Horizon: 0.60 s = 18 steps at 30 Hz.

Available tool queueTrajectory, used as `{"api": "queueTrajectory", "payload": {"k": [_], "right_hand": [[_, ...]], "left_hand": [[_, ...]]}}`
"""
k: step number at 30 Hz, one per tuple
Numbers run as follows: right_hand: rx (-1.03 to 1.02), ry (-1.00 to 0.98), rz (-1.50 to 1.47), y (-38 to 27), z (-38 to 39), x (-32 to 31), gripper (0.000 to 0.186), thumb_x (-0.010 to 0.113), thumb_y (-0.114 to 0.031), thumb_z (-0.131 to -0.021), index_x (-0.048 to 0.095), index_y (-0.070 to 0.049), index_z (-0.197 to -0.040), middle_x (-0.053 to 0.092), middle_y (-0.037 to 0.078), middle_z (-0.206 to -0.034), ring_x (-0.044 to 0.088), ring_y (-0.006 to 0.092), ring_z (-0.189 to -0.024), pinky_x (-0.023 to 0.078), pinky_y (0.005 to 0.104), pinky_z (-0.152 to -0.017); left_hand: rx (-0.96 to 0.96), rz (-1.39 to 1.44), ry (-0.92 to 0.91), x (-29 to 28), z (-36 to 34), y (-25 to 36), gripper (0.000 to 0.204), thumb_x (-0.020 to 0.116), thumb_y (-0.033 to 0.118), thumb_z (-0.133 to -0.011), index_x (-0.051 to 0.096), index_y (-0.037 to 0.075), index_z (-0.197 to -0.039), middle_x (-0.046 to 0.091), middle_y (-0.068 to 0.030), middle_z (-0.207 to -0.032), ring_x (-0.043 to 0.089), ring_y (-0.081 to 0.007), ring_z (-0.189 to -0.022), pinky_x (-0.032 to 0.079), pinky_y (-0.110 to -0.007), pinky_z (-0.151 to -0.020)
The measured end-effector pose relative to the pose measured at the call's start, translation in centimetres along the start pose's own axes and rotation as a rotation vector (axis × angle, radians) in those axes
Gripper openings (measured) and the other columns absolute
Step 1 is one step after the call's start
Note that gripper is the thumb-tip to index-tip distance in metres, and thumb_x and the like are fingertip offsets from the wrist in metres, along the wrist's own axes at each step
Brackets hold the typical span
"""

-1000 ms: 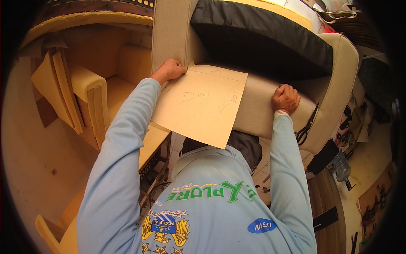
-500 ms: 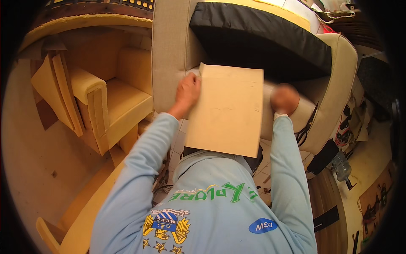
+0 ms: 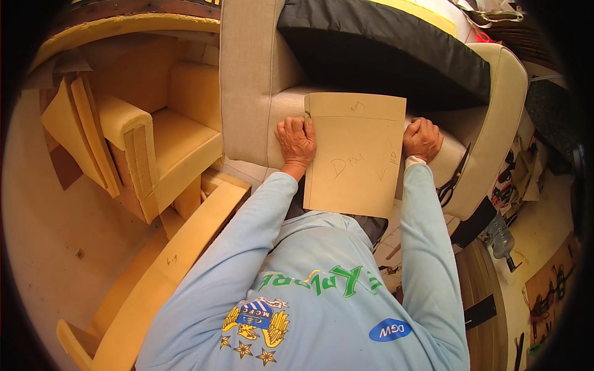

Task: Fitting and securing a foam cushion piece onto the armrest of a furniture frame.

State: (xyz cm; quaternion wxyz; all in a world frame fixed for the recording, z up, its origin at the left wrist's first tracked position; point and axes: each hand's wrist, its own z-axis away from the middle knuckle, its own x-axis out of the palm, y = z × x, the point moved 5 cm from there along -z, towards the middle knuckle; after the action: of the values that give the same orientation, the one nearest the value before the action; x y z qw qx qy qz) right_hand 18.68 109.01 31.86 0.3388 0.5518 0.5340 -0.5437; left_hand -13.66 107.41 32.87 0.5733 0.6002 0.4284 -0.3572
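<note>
Landmark: the grey armchair [image 3: 247, 80]. We find the tan sheet [image 3: 352, 157] at the front of its seat, face up, covering part of the seat's front edge, its near end over the wearer's lap. A crease runs across near the far end; pencil marks show on the face.

Left hand [image 3: 297, 142], in front of the armchair seat: fingers curled, thumb against the sheet's left edge; we take this as a closed hold on that edge. Right hand [image 3: 424, 141], at the seat's right part: bunched into a fist just beside the sheet's right edge. Whether it pinches that edge, or has something inside, we cannot tell.

Black cushion [image 3: 383, 55] on the armchair's seat, beyond the sheet; scissors [image 3: 455, 176] at the armchair's right front.

Our reading: the step in hand is steadying and squaring the sheet. The next move calls for a sure hold on both edges, keeping it flat.
</note>
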Motion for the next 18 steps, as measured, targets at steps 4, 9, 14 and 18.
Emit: {"api": "queueTrajectory", "payload": {"k": [4, 9, 14, 18], "right_hand": [[0.004, 0.015, -0.007, -0.13, -0.03, -0.08, 0.018, 0.053, -0.020, -0.086, 0.065, -0.013, -0.075, 0.066, 0.002, -0.077, 0.061, 0.0241, -0.077, 0.045, 0.0390, -0.074], [0.009, -0.001, 0.002, 0.06, 0.00, -0.08, 0.018, 0.053, -0.020, -0.086, 0.065, -0.013, -0.075, 0.066, 0.002, -0.077, 0.061, 0.0240, -0.076, 0.045, 0.0390, -0.073], [0.034, 0.012, 0.005, 0.14, 0.01, -0.04, 0.018, 0.053, -0.020, -0.086, 0.065, -0.014, -0.074, 0.065, 0.001, -0.075, 0.060, 0.0237, -0.075, 0.044, 0.0385, -0.072], [0.001, 0.024, -0.021, -0.01, 0.02, -0.09, 0.018, 0.053, -0.019, -0.086, 0.065, -0.014, -0.074, 0.065, 0.001, -0.075, 0.060, 0.0235, -0.075, 0.044, 0.0383, -0.072]], "left_hand": [[0.004, -0.031, 0.011, 0.07, 0.01, 0.06, 0.016, 0.058, 0.028, -0.096, 0.053, 0.013, -0.098, 0.051, -0.0088, -0.095, 0.047, -0.0316, -0.095, 0.037, -0.046, -0.086], [0.002, -0.037, 0.002, 0.21, 0.00, 0.09, 0.017, 0.057, 0.029, -0.096, 0.052, 0.013, -0.099, 0.051, -0.0088, -0.096, 0.047, -0.0315, -0.095, 0.037, -0.046, -0.087], [0.006, -0.041, -0.015, 0.42, 0.05, 0.03, 0.018, 0.057, 0.030, -0.096, 0.051, 0.013, -0.099, 0.051, -0.0089, -0.096, 0.047, -0.0313, -0.096, 0.037, -0.047, -0.088], [0.001, -0.033, 0.008, 0.35, 0.10, -0.04, 0.018, 0.057, 0.030, -0.096, 0.051, 0.013, -0.099, 0.051, -0.0089, -0.096, 0.047, -0.0312, -0.095, 0.037, -0.047, -0.088]]}}
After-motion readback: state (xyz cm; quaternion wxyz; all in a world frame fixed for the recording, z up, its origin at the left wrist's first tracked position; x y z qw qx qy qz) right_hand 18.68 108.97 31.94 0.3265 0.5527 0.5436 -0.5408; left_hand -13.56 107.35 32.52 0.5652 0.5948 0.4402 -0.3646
